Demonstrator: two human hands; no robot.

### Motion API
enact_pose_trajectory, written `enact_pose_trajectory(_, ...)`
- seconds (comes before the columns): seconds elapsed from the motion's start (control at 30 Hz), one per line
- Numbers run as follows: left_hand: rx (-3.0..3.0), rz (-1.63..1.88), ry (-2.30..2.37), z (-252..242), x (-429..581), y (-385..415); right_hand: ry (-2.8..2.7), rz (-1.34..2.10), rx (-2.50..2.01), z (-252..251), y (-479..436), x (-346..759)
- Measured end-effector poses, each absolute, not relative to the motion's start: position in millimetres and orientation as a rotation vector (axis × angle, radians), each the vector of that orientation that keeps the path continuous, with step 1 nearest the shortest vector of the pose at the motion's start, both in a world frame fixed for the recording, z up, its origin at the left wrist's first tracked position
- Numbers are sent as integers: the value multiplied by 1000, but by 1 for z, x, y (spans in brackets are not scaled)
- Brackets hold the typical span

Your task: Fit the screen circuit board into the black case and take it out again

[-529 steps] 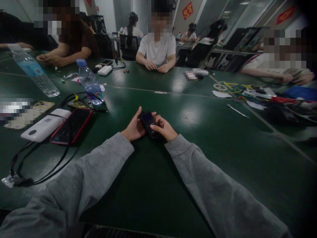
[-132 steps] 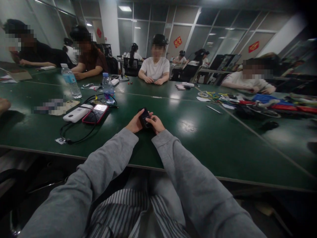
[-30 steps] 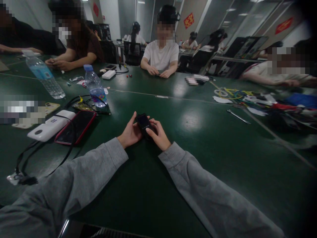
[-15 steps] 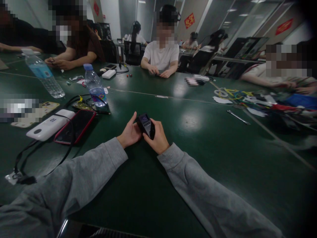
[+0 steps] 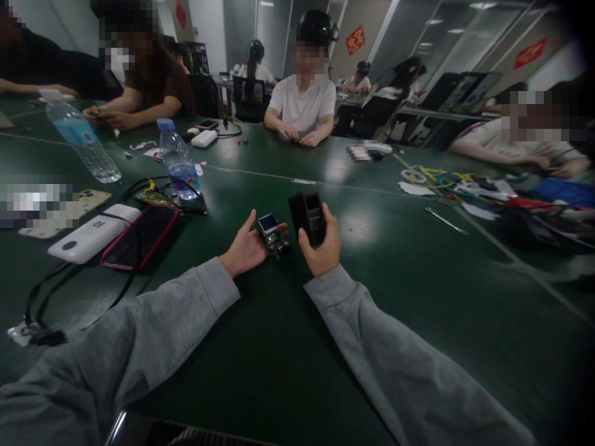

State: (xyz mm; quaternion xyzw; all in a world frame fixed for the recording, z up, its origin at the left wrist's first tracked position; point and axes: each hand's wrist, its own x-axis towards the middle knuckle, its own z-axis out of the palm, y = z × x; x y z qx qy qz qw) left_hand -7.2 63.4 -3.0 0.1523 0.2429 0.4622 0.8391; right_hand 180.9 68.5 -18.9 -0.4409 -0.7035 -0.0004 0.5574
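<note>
My left hand (image 5: 244,251) grips a small circuit board with a little screen (image 5: 272,232), held just above the green table (image 5: 288,347). My right hand (image 5: 321,248) is closed around a black plastic casing (image 5: 307,215), raised upright and apart from the board, a short way to its right. Both sleeves are grey.
At the left lie a red-edged phone (image 5: 139,235), a white power bank (image 5: 93,232), black cables and two water bottles (image 5: 177,160). A metal tool (image 5: 445,221) and coloured wires (image 5: 441,174) sit at the right. Other people sit round the far side of the table.
The black device has come apart: my right hand has lifted the casing off to the right, and the circuit board now stays bare in my left hand.
</note>
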Motion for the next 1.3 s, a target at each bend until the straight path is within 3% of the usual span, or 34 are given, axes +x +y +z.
enact_pose_trajectory(0.33, 291, 998, 536, -2, -6, 63, -1817, 81, -1291, -44, 87, 189)
enact_pose_trajectory(1.3, 273, 1010, 571, 6, -2, 60, -1898, 119, -1403, -36, 78, 185)
